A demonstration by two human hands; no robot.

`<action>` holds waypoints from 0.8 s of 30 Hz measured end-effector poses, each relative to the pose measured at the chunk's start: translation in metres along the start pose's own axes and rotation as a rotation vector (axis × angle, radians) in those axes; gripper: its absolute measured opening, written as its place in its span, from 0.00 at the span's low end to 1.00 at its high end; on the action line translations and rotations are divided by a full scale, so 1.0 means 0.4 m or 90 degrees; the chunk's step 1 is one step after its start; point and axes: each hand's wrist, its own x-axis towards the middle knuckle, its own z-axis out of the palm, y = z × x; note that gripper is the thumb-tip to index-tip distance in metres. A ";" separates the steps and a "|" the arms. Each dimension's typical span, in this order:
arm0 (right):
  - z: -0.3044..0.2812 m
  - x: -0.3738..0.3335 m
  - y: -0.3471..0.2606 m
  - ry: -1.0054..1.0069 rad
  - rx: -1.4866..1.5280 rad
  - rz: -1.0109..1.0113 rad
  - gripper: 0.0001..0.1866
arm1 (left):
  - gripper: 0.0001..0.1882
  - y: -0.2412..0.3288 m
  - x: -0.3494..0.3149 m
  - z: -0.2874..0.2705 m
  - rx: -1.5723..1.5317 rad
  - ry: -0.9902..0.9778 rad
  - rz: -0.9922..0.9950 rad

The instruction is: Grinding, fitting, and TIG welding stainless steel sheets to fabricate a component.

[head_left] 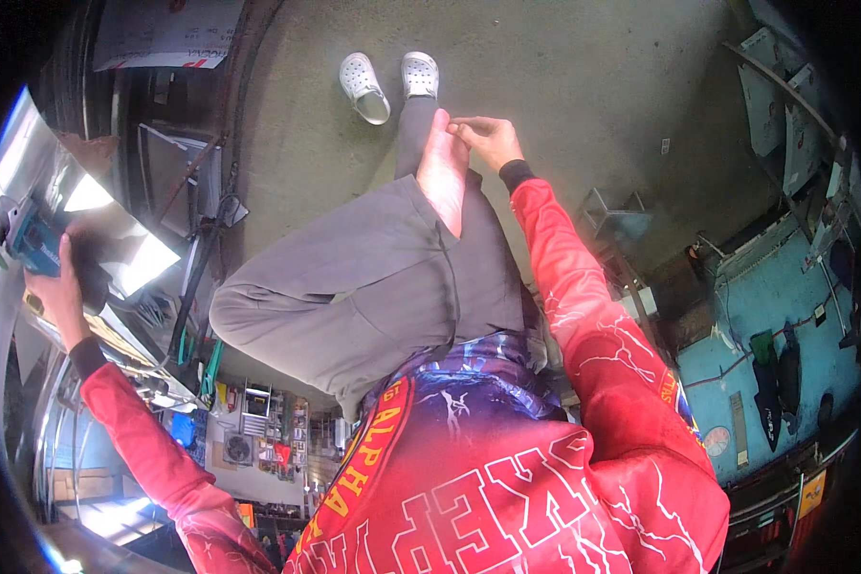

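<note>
As your right hand (491, 143) pinches the toes (441, 119) of your bare foot (442, 182), seemingly tending them, your left hand (59, 298) grips a teal power tool (36, 247) left of that foot, the toes' release likely called for next.

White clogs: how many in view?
2: an empty clog at upper centre, and a worn clog just right of it. No others visible.

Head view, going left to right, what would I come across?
Left hand at the blue power tool, empty white clog, bare foot, right hand at its toes, grey metal stand, light-blue surface.
</note>
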 end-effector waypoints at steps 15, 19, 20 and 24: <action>0.094 0.054 0.054 0.118 -0.041 0.092 0.16 | 0.46 0.030 -0.004 -0.010 0.004 -0.035 -0.024; 0.145 0.040 0.059 0.186 0.325 0.172 0.17 | 0.47 0.031 -0.008 -0.008 -0.004 -0.026 -0.036; 0.142 0.039 0.057 0.184 0.368 0.174 0.18 | 0.47 0.027 -0.006 -0.004 -0.003 -0.026 -0.037; 0.145 0.037 0.043 0.165 0.330 0.179 0.19 | 0.49 0.007 -0.011 -0.007 0.051 0.011 -0.035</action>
